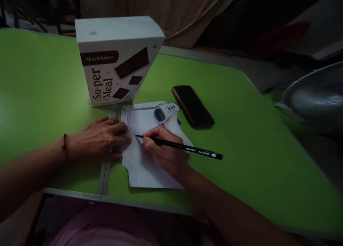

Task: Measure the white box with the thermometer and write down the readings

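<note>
Between the fingers of my right hand [167, 151] is a black pencil [184, 146], its tip at the paper and its back end pointing right. Under it lies a white sheet of paper [152, 174] with rows of small handwriting along its left side. My left hand [107, 137] rests flat, fingers spread, with the fingertips on the paper's left edge. A ring and a red string bracelet show on that hand and wrist. A white and blue infrared thermometer [166, 113] lies on the paper's upper right part.
Beyond my left hand a white NutriMotion box [107, 71] stands upright on the green table [241, 160]. A dark smartphone [193, 106] lies right of the thermometer. A metal seam [105, 178] crosses the table. At the far right is a shiny, rounded metallic object [316, 92].
</note>
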`<state>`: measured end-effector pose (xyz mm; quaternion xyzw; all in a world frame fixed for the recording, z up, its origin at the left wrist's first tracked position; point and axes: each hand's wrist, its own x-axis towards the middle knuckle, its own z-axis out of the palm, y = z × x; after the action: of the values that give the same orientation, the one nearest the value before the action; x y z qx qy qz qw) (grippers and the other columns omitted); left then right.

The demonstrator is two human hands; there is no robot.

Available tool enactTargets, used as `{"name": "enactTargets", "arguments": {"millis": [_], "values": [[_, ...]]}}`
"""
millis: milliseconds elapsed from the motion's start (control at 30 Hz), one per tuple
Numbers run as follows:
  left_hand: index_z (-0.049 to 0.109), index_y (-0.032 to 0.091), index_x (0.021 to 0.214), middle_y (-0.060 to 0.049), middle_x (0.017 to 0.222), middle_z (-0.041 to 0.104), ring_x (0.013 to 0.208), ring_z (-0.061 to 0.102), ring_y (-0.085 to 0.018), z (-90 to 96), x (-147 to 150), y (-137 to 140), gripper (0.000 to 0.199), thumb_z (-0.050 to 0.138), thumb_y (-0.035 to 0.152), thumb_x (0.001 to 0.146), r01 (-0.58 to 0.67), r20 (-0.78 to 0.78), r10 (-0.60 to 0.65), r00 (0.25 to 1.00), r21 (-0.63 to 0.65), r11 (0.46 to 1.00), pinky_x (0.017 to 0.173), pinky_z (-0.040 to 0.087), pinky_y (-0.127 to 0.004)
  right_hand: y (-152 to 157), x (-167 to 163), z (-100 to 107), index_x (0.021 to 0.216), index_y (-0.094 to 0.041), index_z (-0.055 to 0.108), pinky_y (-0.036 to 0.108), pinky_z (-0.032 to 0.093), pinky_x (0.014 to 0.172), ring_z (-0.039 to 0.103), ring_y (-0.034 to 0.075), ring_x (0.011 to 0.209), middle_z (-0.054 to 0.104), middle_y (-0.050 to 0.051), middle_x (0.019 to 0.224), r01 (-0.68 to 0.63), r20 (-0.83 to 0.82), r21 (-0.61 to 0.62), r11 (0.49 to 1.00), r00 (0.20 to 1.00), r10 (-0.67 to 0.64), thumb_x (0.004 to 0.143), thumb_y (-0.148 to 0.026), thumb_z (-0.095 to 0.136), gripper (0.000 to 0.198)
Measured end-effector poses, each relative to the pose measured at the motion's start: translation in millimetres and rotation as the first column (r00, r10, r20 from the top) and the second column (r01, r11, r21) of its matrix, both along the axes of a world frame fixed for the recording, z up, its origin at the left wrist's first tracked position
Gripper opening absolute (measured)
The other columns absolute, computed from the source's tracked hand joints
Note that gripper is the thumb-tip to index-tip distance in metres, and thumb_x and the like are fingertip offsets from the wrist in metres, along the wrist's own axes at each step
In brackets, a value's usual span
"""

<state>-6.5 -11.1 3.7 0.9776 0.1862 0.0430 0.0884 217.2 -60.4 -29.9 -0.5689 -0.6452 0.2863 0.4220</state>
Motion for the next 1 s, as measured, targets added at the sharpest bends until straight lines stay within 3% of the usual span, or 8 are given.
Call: {"name": "enactTargets", "arguments": {"millis": [1000], "values": [[0.067, 0.022, 0.124, -0.012, 0.124, 0.062, 0.103, 0.058, -0.028, -0.1, -0.1, 1.4, 0.037, 0.072, 0.038, 0.091, -0.013, -0.016, 0.013, 1.000, 0.003, 1.000, 0.092, 0.047, -0.042, -0.3, 1.1, -0.4, 0.067, -0.024, 0.058, 0.026, 0.036, 0.045, 0.045, 0.011, 0.045, 0.054, -0.006, 0.050, 0.065, 0.003, -0.008, 0.998, 0.998, -0.065, 0.074, -0.028, 0.057, 0.008]]}}
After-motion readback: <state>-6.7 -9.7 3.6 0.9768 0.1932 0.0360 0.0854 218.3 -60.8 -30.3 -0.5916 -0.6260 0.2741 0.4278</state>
